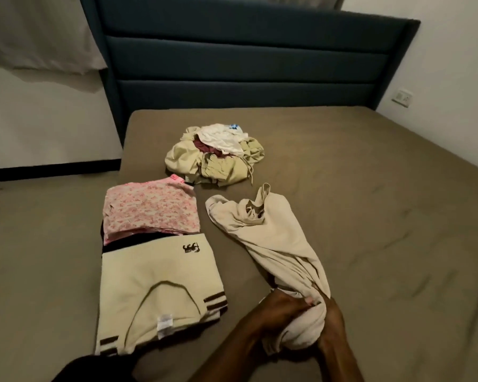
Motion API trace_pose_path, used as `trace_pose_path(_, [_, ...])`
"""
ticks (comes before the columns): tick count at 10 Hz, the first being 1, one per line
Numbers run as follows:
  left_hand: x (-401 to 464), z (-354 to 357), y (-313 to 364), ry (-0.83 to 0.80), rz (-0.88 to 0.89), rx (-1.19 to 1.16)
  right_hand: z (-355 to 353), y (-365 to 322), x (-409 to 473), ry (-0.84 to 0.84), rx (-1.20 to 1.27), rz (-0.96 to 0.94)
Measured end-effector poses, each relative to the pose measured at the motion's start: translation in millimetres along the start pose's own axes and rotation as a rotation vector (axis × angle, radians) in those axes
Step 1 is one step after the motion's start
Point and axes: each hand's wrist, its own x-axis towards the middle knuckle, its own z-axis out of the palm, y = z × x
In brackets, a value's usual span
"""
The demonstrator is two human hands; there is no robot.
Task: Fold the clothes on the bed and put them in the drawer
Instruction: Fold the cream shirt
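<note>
Fingers [308, 301] of both your hands clench the beige garment's [271, 238] bunched lower end. Open bed [384, 216] lies frame right.

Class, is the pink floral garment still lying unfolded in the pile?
No, the pink garment lies folded beside the cream shirt, apart from the pile.

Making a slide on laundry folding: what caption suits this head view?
Both hands, left and right, grip a beige garment beside two folded tops and an unfolded pile.
</note>
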Motion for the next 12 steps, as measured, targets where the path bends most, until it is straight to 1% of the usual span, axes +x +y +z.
trace_pose_path(1, [-20, 15, -32, 0.050, 0.054, -0.070, -50, 12, 17, -0.772, 0.268, 0.846])
trace_pose_path(2, [-42, 21, -62, 0.133, 0.060, -0.098, -85, 3, 40, -0.879, 0.487, 1.148])
trace_pose_path(3, [-69, 15, -89, 0.200, 0.003, -0.133, -108, -4, 57, -0.707, 0.694, 1.165])
trace_pose_path(4, [-101, 6, -101, 0.332, 0.030, -0.298, -138, 7, 92, -0.576, 0.820, 1.160])
trace_pose_path(5, [-122, -10, -102, 0.522, 0.133, -0.428, -156, 2, 108, -0.572, 0.818, 1.126])
trace_pose_path(6, [-126, -28, -99, 0.594, 0.217, -0.334, -175, 3, 121, -0.662, 0.723, 1.079])
trace_pose_path(7, [-127, -26, -108, 0.489, 0.105, -0.151, -201, 16, 135, -0.683, 0.578, 0.970])
trace_pose_path(8, [-132, -19, -119, 0.444, 0.029, 0.196, -218, 13, 149, -0.717, 0.421, 0.850])
trace_pose_path(9, [-139, -15, -115, 0.327, 0.008, 0.439, -226, 0, 159, -0.892, 0.184, 0.741])
trace_pose_path(10, [-143, -11, -116, 0.374, 0.096, 0.669, -225, -3, 160, -1.071, -0.255, 0.549])
trace_pose_path(11, [-143, -11, -113, 0.496, 0.190, 0.727, -226, 9, 136, -1.006, -0.634, 0.291])
trace_pose_path(12, [-143, -16, -113, 0.512, 0.218, 0.735, -234, 27, 123, -0.885, -0.581, 0.278])
